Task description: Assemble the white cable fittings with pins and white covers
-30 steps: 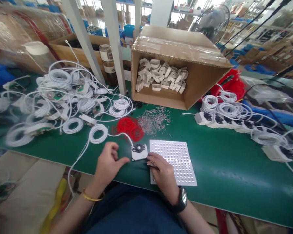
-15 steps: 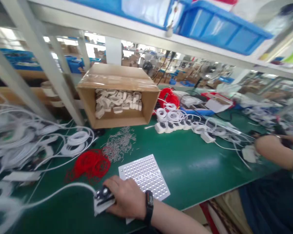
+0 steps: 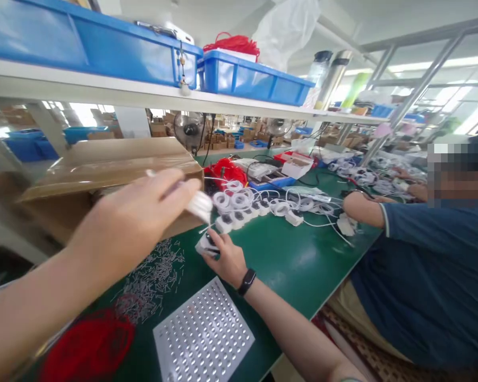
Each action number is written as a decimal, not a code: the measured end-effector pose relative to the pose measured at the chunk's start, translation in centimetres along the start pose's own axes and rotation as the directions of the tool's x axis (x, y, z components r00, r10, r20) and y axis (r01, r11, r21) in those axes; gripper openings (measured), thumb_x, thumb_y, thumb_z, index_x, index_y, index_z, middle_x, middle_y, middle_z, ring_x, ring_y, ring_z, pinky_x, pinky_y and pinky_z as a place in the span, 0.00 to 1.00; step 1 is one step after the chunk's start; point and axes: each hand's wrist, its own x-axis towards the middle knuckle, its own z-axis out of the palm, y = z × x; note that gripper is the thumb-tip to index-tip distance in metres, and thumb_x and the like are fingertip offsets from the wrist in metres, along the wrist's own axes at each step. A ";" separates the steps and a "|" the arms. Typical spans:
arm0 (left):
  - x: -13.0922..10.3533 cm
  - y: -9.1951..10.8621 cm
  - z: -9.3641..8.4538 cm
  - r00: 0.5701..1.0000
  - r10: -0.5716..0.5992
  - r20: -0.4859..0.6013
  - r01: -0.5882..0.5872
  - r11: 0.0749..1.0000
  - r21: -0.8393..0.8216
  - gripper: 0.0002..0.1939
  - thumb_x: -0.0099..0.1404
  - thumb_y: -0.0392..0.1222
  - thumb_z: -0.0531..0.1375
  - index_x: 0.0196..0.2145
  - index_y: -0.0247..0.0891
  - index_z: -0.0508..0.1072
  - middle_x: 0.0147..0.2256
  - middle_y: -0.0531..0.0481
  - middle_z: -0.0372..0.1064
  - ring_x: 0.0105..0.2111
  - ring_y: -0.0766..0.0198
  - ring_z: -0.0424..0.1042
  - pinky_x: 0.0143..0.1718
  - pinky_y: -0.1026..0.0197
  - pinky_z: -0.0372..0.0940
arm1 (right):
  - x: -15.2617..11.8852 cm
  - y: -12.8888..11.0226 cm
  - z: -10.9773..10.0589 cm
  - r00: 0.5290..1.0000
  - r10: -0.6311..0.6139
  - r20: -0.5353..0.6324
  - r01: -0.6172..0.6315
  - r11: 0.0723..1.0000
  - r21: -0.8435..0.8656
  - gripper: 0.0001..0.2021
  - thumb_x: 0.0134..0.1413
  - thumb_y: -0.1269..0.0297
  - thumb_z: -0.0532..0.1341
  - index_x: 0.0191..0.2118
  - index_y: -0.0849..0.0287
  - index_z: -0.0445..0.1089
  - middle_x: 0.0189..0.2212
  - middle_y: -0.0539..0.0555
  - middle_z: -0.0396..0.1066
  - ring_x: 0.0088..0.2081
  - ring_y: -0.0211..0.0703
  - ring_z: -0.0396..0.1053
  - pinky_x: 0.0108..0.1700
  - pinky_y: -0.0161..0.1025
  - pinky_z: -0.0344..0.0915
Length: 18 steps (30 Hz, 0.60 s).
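My left hand (image 3: 133,217) is raised in front of the cardboard box, blurred by motion. It is closed around a bundle of white cable (image 3: 200,205). Below and to the right of it, my right hand (image 3: 230,263), with a black band on the wrist, grips a small white plastic housing (image 3: 203,246) with a black part on top. This housing is just over the green table, near a row of similar white housings (image 3: 239,217) with coiled cables. A metal plate with rows of shiny dimples (image 3: 203,334) lies nearer to me.
An open cardboard box (image 3: 115,159) stands behind my left hand. Scattered small metal pins (image 3: 155,276) and a red tangle (image 3: 90,345) lie at the left. Overhead runs a shelf (image 3: 143,95) with blue bins (image 3: 255,79). At the right sits a co-worker (image 3: 434,276).
My right hand has carried the white housing forward, from beside the dimpled plate towards the row of housings. My left hand has come into view with the cable bundle. The view has swung right.
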 end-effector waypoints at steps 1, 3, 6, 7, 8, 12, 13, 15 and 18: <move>2.0 0.2 1.0 0.984 0.159 0.075 -0.165 0.983 0.081 0.19 0.68 0.36 0.43 0.52 0.38 0.65 0.53 0.45 0.61 0.51 0.51 0.63 0.49 0.48 0.62 | 0.8 0.8 0.4 0.999 0.038 0.019 -0.037 0.997 -0.074 0.30 0.52 0.58 0.59 0.61 0.48 0.53 0.48 0.57 0.65 0.41 0.46 0.71 0.39 0.39 0.68; 5.4 0.4 4.1 0.953 0.234 0.194 -0.266 0.950 0.163 0.19 0.66 0.30 0.43 0.50 0.35 0.65 0.49 0.41 0.63 0.47 0.52 0.67 0.44 0.51 0.65 | 1.9 2.1 1.3 0.992 0.094 0.084 -0.077 0.978 -0.193 0.26 0.56 0.55 0.56 0.60 0.47 0.53 0.49 0.58 0.63 0.40 0.47 0.71 0.37 0.39 0.67; 8.1 0.0 9.3 0.933 0.234 0.274 -0.266 0.960 0.086 0.18 0.63 0.26 0.47 0.47 0.34 0.66 0.46 0.40 0.64 0.42 0.56 0.69 0.43 0.54 0.65 | 2.5 3.2 2.4 0.976 0.112 0.186 -0.059 0.962 -0.268 0.26 0.57 0.53 0.56 0.60 0.49 0.54 0.50 0.62 0.62 0.38 0.48 0.72 0.35 0.40 0.67; 8.4 -0.4 10.8 0.942 0.199 0.270 -0.217 0.975 0.039 0.17 0.62 0.25 0.48 0.46 0.34 0.67 0.45 0.41 0.65 0.41 0.57 0.70 0.43 0.55 0.65 | 2.4 3.5 2.6 0.974 0.094 0.206 -0.037 0.963 -0.268 0.28 0.55 0.51 0.57 0.60 0.50 0.53 0.51 0.64 0.62 0.37 0.49 0.72 0.35 0.41 0.68; 8.5 -0.9 12.0 0.953 0.157 0.258 -0.163 0.987 0.001 0.17 0.61 0.25 0.48 0.45 0.35 0.67 0.44 0.42 0.66 0.41 0.58 0.70 0.42 0.56 0.66 | 2.1 3.7 2.6 0.973 0.064 0.220 -0.004 0.965 -0.263 0.32 0.53 0.51 0.60 0.61 0.52 0.51 0.51 0.65 0.61 0.37 0.50 0.72 0.35 0.41 0.68; 8.7 -3.2 15.0 0.985 -0.026 0.172 0.033 0.999 -0.036 0.16 0.60 0.25 0.49 0.42 0.35 0.68 0.42 0.42 0.68 0.41 0.56 0.70 0.42 0.55 0.66 | 1.3 4.4 2.6 0.946 -0.118 0.302 0.206 0.937 -0.281 0.39 0.48 0.60 0.66 0.63 0.52 0.46 0.56 0.70 0.57 0.36 0.53 0.73 0.34 0.43 0.69; 9.0 -3.8 15.5 0.985 -0.077 0.154 0.084 0.996 -0.041 0.15 0.60 0.25 0.49 0.42 0.34 0.68 0.41 0.42 0.68 0.41 0.55 0.70 0.42 0.53 0.66 | 1.4 4.5 2.6 0.936 -0.145 0.321 0.244 0.925 -0.292 0.38 0.48 0.61 0.65 0.62 0.51 0.46 0.57 0.70 0.56 0.35 0.53 0.73 0.33 0.43 0.69; 10.1 -4.5 16.7 0.975 -0.179 0.133 0.189 0.980 -0.059 0.15 0.59 0.26 0.49 0.41 0.33 0.68 0.39 0.40 0.70 0.41 0.51 0.71 0.43 0.50 0.66 | 2.3 4.8 2.9 0.925 -0.169 0.341 0.279 0.911 -0.305 0.36 0.48 0.59 0.65 0.61 0.51 0.49 0.59 0.71 0.54 0.34 0.52 0.74 0.31 0.42 0.69; 11.4 -4.0 18.3 0.946 -0.293 0.138 0.305 0.949 -0.081 0.21 0.57 0.27 0.52 0.50 0.27 0.63 0.46 0.31 0.67 0.48 0.47 0.67 0.47 0.48 0.64 | 4.4 5.4 3.6 0.938 -0.133 0.319 0.243 0.910 -0.336 0.33 0.49 0.55 0.64 0.59 0.49 0.53 0.61 0.70 0.50 0.33 0.50 0.73 0.30 0.42 0.69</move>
